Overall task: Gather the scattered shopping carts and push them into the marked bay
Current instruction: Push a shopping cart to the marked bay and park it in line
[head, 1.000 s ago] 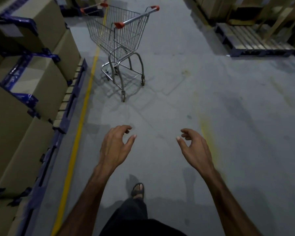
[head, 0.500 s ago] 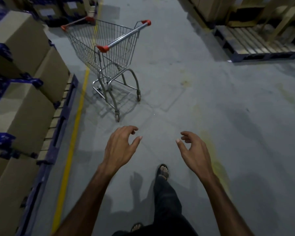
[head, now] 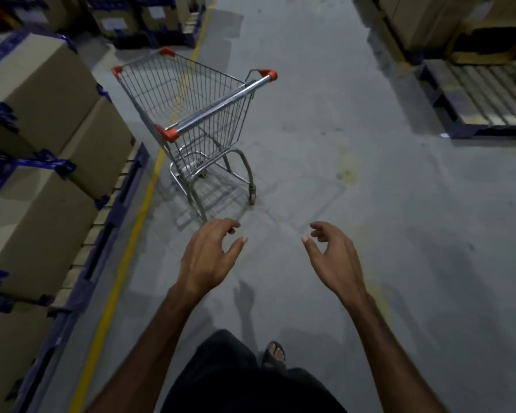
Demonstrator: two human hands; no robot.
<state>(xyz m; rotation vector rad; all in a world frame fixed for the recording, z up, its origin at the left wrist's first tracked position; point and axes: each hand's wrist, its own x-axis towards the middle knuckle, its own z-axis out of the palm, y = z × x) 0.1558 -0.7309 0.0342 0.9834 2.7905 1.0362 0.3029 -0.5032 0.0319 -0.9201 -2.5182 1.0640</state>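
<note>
Your left hand (head: 204,260) and right hand (head: 335,257) were out in front, fingers loosely curled and holding nothing. The shopping cart (head: 191,114) had gotten way closer than a second back, handle (head: 221,107) facing you, just beside the yellow floor line (head: 122,272). So you'd nearly closed in for the grab. No marked bay visible yet.

We reach our left hand (head: 204,257) and right hand (head: 335,257), fingers loosely curled and holding nothing, toward a wire shopping cart (head: 191,114) standing beside the yellow floor line (head: 125,263).
</note>
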